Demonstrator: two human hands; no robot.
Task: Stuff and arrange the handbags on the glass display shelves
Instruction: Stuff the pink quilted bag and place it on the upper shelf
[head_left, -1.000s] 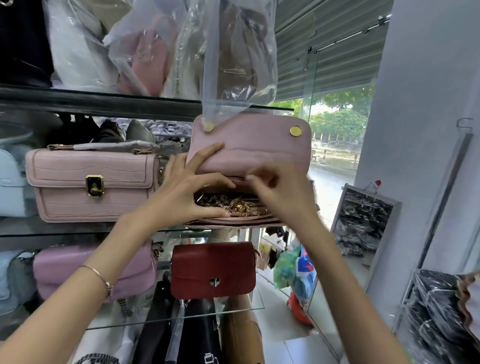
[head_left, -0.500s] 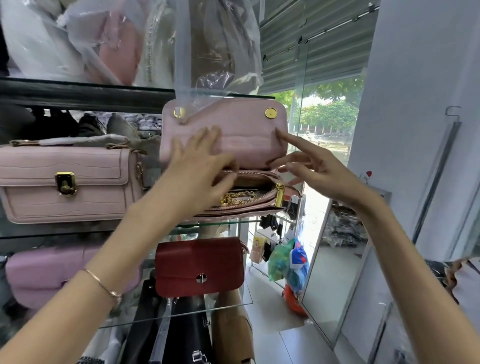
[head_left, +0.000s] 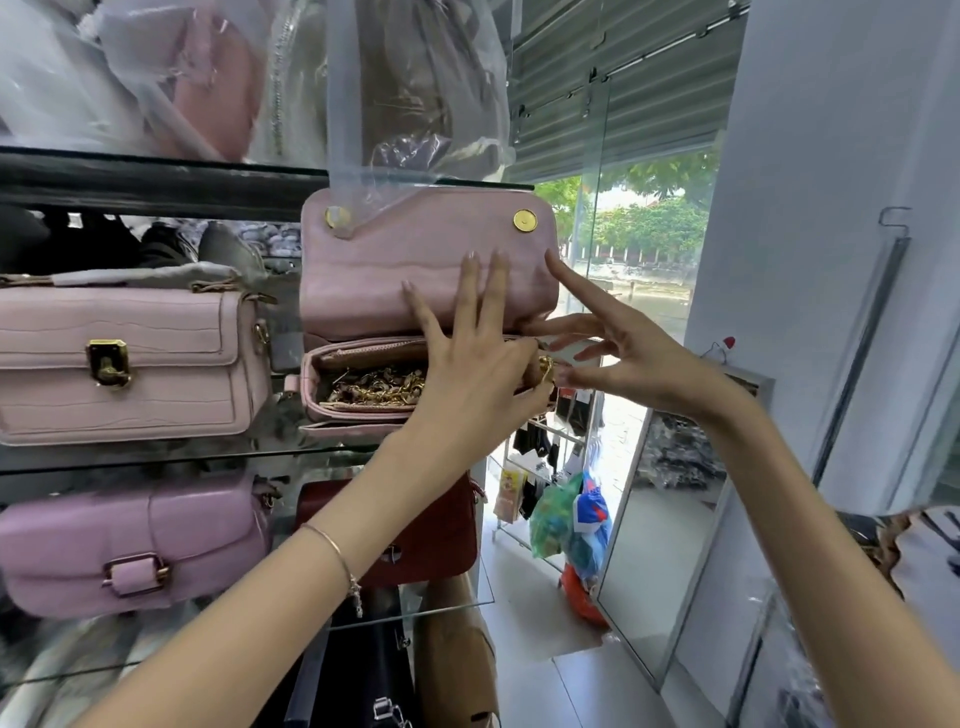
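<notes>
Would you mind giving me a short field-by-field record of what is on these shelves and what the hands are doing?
Bag in work: open pink handbag on the glass shelf, flap raised
Inside: gold chain heaped in the compartment
Left hand: straight fingers pressed on the flap
Right hand: fingers spread, index fingertip at the flap's right edge
Same shelf, left: pale pink bag with gold clasp
Shelf below: lilac bag, red bag

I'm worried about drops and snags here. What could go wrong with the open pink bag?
The pink bag stands at the right end of the glass shelf; a push from the left hand could tip it off.
The loose chain heaped in its open mouth may snag when the flap drops.
The hanging plastic could get trapped under the flap.
</notes>
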